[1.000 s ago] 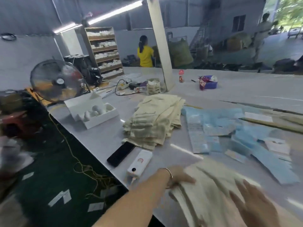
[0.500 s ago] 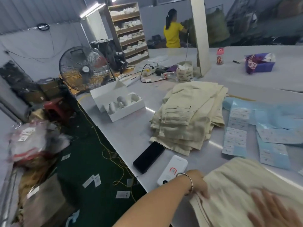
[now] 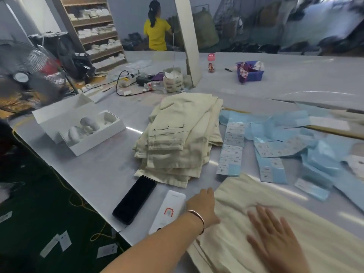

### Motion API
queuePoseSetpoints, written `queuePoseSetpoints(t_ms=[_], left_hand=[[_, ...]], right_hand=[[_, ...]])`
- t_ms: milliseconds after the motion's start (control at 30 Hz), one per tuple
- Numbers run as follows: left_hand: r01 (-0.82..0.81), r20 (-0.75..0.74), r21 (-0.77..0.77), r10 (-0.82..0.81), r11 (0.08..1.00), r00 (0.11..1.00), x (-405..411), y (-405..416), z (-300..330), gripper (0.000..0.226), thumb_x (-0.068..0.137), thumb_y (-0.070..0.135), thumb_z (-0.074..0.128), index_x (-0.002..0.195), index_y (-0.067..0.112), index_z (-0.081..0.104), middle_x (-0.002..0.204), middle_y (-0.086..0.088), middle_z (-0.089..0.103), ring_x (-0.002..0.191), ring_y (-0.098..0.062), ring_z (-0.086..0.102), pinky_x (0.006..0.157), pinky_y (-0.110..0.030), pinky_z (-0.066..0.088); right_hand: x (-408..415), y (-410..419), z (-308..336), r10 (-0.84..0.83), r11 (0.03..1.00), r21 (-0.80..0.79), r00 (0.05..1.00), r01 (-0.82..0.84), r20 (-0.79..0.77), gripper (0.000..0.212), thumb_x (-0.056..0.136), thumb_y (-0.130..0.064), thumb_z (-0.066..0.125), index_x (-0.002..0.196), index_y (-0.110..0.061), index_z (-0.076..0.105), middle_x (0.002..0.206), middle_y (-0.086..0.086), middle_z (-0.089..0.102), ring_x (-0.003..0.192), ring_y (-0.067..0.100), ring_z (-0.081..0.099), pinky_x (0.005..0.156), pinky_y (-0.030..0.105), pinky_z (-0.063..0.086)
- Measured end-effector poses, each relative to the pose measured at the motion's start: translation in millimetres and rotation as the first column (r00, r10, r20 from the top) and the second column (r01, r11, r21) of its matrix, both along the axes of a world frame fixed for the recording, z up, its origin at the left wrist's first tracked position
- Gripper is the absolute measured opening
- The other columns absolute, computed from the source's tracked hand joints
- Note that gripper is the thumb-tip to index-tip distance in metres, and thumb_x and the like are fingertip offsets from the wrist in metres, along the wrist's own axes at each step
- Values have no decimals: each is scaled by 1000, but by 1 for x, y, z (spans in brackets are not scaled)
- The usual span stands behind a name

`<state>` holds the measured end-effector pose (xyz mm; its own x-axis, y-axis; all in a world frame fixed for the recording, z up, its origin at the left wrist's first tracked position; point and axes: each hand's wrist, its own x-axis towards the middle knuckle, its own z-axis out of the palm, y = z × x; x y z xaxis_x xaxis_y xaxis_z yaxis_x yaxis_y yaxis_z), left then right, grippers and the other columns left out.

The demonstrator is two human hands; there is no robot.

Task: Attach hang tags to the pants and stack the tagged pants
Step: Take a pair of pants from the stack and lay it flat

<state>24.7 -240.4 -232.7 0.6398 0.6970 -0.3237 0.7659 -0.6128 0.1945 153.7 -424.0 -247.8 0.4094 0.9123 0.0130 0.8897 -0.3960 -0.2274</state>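
While smoothing cream cotton pants point(image 3: 275, 223) | right hand point(image 3: 275, 239) flat, left hand point(image 3: 202, 205) fingers hidden, can't tell | next: blue paper hang tag point(image 3: 271, 170) at 1 o'clock.

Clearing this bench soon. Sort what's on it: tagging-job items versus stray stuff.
Job: stack of folded pants; pants under both hands; blue tag sheets.

Stray: black phone; white device; white box; purple tray; small bottle.

1 head cam, looking fwd & down across table point(image 3: 94, 174), close over hands.
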Motion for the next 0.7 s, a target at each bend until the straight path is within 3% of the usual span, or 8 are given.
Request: queuePoseSetpoints(t_ms=[33, 100, 167, 267, 400, 500, 633, 700], left_hand=[[56, 26, 51, -57, 997, 998, 4, 2, -2, 76, 74, 42, 78, 130, 15, 35, 127, -10, 43, 116, -30, 47, 85, -41, 45], [218, 66, 148, -230, 965, 971, 13, 6, -8, 65, 77, 36, 75, 129, 17, 39, 125, -10, 41, 116, -29, 42, 84, -40, 43], [349, 105, 104, -359, 931, 927, 23, 7, -17, 42, 85, 25, 65, 122, 18, 48, 123, -8, 49, 112, -29, 48, 81, -37, 42], [359, 143, -7, -354, 933, 924, 34, 9, -24, 22, 90, 25, 58, 111, 22, 51, 113, -5, 61, 99, -29, 58, 71, -31, 37], [325, 119, -62, -317, 943, 941, 48, 21, -26, 18, 88, 40, 56, 87, 26, 45, 90, 1, 62, 80, -22, 54, 65, -30, 36], [221, 190, -79, -203, 972, 961, 60, 32, -20, 24, 91, 40, 54, 76, 24, 47, 83, 3, 58, 76, -19, 55, 63, -28, 38], [54, 415, 118, -98, 992, 905, 81, 54, -13, 6, 86, 24, 58, 91, 21, 56, 94, 1, 62, 88, -24, 59, 69, -31, 41], [34, 433, 138, -91, 990, 897, 93, 67, -14, 26, 83, 21, 62, 107, 19, 57, 108, 0, 57, 101, -23, 55, 79, -33, 44]], right_hand=[[-1, -1, 1, -6, 1000, -27, 1000, 6, 0, 75, 95, -62, 4, 130, -24, 59, 130, 6, 62, 145, -1, -8, 114, 23, -6], [1, -1, -4, -18, 996, -82, 1000, 17, -5, 78, 96, -61, 4, 127, -22, 64, 132, 5, 60, 142, 8, 27, 114, 26, -2], [1, -1, -4, -6, 988, -151, 999, 10, 31, 75, 95, -62, 6, 131, -25, 60, 140, 1, 54, 131, 20, 49, 112, 29, -1], [4, -3, -12, 1, 988, -156, 998, 8, 55, 70, 90, -64, 15, 147, -30, 37, 155, -4, 27, 144, 24, 27, 112, 33, -6], [3, -3, -12, -14, 977, -211, 996, 33, 89, 62, 90, -60, 28, 138, -29, 53, 146, -1, 48, 133, 23, 46, 110, 36, 6], [5, -3, -15, -8, 982, -185, 995, 25, 96, 60, 90, -61, 33, 136, -29, 55, 144, -1, 50, 132, 21, 48, 109, 38, 11], [9, -3, -20, 7, 986, -168, 990, 17, 142, 59, 91, -61, 33, 138, -30, 52, 146, -1, 47, 134, 21, 45, 108, 40, 18], [10, -2, -21, 7, 986, -166, 990, 17, 142, 59, 91, -62, 35, 138, -30, 52, 146, -1, 47, 134, 20, 45, 106, 40, 21]])
